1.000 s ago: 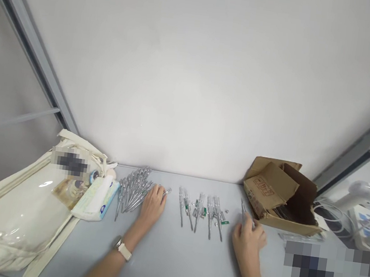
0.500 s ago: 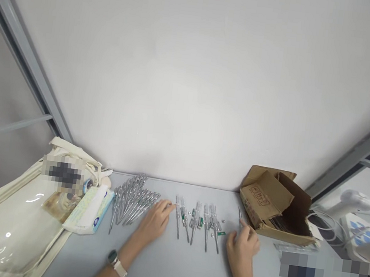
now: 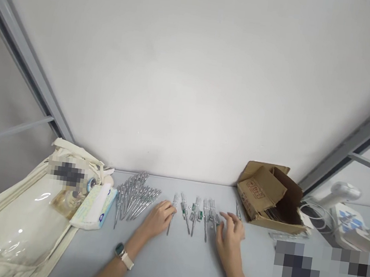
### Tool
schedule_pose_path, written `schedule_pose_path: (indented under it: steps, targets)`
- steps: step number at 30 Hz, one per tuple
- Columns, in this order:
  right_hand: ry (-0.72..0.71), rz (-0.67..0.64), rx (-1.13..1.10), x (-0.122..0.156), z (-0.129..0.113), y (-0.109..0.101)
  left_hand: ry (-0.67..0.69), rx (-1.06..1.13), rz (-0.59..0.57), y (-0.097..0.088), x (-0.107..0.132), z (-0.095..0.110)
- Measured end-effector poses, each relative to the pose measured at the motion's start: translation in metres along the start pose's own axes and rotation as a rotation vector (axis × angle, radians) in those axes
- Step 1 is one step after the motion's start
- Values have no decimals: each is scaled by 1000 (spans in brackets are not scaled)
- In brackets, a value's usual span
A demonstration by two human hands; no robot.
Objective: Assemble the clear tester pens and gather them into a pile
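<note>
The left hand (image 3: 158,219) lies open on the table (image 3: 168,263), its grip holding nothing, with the fingertips just beside a lone screwdriver-type voltage tester (image 3: 172,214). The main pile of testers (image 3: 135,202) lies to its left. The right hand (image 3: 230,240) is spread open, with its fingers (image 3: 224,216) at the end of a loose row of testers (image 3: 200,215); no held item is visible. Caution: round-bodied testers may roll if brushed, and contact from spread fingers could disturb the row's alignment. Small green-marked parts (image 3: 199,216) among the testers may be displaced or lost. Exposed metal tips present a minor puncture hazard under a pressing palm.
</note>
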State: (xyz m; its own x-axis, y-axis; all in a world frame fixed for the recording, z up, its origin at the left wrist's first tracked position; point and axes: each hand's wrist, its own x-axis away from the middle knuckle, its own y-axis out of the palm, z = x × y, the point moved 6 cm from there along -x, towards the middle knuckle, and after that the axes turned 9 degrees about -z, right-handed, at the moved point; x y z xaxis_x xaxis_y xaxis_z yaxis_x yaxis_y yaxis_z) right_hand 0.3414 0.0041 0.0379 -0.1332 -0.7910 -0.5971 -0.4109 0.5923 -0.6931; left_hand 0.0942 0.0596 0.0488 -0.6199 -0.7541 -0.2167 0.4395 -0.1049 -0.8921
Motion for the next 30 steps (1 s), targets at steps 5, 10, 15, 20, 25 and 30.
schedule_pose_path:
  steps: [5,10,15,20,25,30]
  targets:
    - [-263,-232,-115,9,-58,16,-11,-110,54,-6,2,3]
    - [-315,-308,-90,1,-89,36,-217,-78,201,-14,5,-12]
    - [-259,-292,-54,-6,-93,47,-372,-82,112,-8,4,-25]
    - [-229,-315,-74,-1,-90,44,-197,43,-36,-2,1,-13]
    - [-209,-303,-105,4,-88,41,-148,149,-106,1,3,-7]
    - [-202,-303,-128,4,-86,44,-209,342,-63,3,3,-14]
